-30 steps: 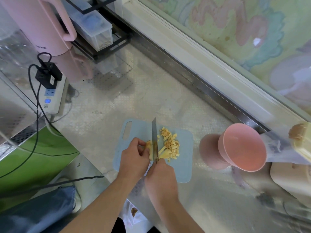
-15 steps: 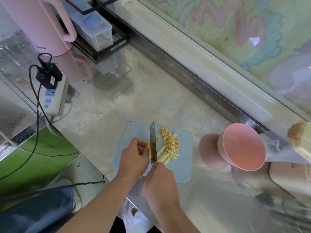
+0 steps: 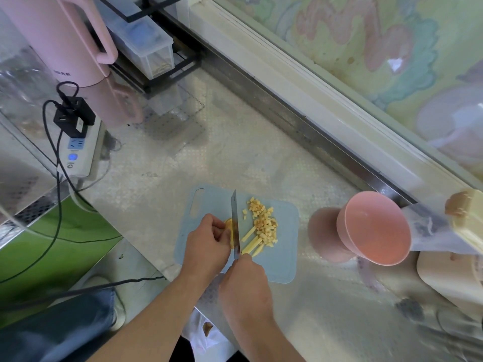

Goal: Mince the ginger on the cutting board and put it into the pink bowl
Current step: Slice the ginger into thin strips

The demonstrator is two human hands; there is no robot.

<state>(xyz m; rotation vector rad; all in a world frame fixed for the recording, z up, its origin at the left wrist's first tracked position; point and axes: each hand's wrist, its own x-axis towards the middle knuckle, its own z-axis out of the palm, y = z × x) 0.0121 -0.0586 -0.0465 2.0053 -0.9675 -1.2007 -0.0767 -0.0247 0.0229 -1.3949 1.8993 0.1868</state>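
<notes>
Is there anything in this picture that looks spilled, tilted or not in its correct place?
Nothing is spilled: the cut ginger all lies on the cutting board. One thing stands out: the pink bowl, right of the board, seems tipped, its opening facing sideways toward the camera, though the wide-angle lens may exaggerate that.

Pale, shiny, dot-textured surface (image 3: pixel 235 158), running along a white window ledge. Light blue plastic cutting board (image 3: pixel 285 259) flat at the near edge. Right of the cutting board, well apart: pink round bowl (image 3: pixel 376 228). Far left of it: white power strip (image 3: pixel 78 155), tall pink kettle (image 3: pixel 65 40), black wire rack (image 3: pixel 167 71) behind.
</notes>
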